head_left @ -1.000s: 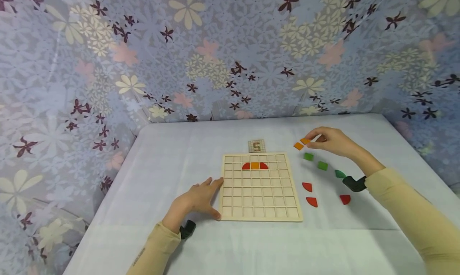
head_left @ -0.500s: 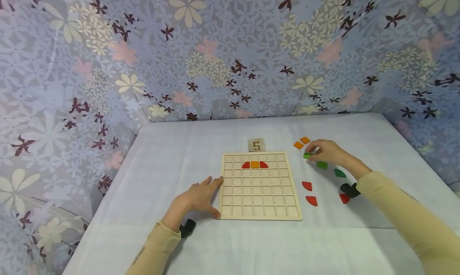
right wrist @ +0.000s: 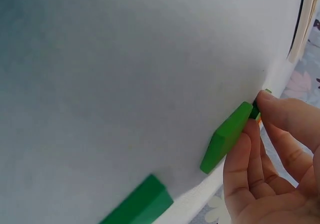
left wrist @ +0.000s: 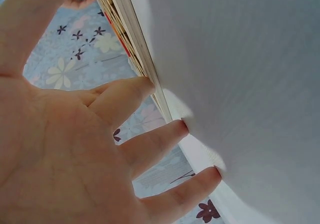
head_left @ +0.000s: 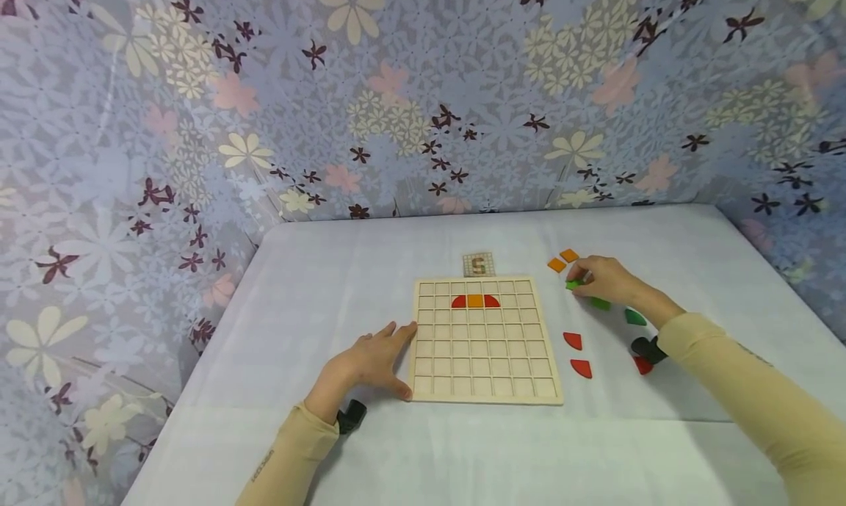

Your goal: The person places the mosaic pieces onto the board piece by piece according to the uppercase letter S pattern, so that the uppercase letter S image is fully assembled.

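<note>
My left hand (head_left: 370, 360) lies beside the wooden grid board (head_left: 489, 348), its spread fingers and thumb touching the left edge. On the board, an orange square (head_left: 475, 301) sits between two red quarter-circles, the left one (head_left: 459, 302) and the right one (head_left: 492, 301). Right of the board, my right hand (head_left: 604, 278) pinches a light-green square tile (head_left: 573, 285) between thumb and fingers, low over the table. Another light-green tile (right wrist: 225, 136) lies close by those fingers in the right wrist view, with a dark-green quarter-circle (right wrist: 142, 204) nearer the camera.
A small card with an S pattern (head_left: 479, 264) lies behind the board. Two orange tiles (head_left: 557, 265) lie beyond my right hand. Loose red quarter-circles (head_left: 581, 368) are right of the board, one partly covered by the black wrist camera (head_left: 648, 349). White cloth (head_left: 463, 447) covers the table.
My right hand has left an orange tile beside the other one and come nearer, to the light-green square, which it now pinches. The left hand stays at the board's edge.
</note>
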{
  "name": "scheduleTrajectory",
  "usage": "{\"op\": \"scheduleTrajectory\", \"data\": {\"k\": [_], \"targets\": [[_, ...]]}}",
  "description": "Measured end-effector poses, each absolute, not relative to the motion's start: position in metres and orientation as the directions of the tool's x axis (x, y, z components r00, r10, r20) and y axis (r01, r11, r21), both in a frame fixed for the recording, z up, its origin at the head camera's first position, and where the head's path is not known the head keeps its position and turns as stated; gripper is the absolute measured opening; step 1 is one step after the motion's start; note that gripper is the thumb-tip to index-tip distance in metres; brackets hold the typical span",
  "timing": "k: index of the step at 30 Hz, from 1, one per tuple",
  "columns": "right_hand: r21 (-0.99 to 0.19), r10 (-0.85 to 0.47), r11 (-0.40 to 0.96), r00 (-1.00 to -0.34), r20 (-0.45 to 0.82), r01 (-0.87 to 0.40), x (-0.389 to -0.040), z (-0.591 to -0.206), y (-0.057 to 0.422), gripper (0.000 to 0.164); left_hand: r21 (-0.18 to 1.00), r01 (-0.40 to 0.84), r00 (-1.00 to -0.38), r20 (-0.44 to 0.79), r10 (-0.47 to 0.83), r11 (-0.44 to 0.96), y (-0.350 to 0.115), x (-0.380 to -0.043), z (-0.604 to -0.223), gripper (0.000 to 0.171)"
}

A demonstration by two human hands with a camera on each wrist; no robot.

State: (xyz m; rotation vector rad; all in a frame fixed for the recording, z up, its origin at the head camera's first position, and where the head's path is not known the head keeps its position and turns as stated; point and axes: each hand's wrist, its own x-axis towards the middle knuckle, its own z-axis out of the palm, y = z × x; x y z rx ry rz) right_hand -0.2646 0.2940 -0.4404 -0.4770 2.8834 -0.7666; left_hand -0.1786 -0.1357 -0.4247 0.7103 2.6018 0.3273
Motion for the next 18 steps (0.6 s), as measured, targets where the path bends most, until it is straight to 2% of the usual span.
{"op": "scheduleTrajectory", "data": {"k": [8,18], "targets": [[-0.492,-0.293,0.833,-0.956,-0.003,-0.254,-0.260,-0.418,0.295,0.020,0.333,0.436,-0.780,-0.324,0.536,0.836,-0.137,-0.176,-0.424,0.111],[-0.548,-0.289,0.789,-0.955,0.070,-0.279,-0.251,-0.382,0.295,0.023,0.332,0.441,-0.778,-0.321,0.539,0.834,-0.138,-0.175,-0.421,0.111]]}}
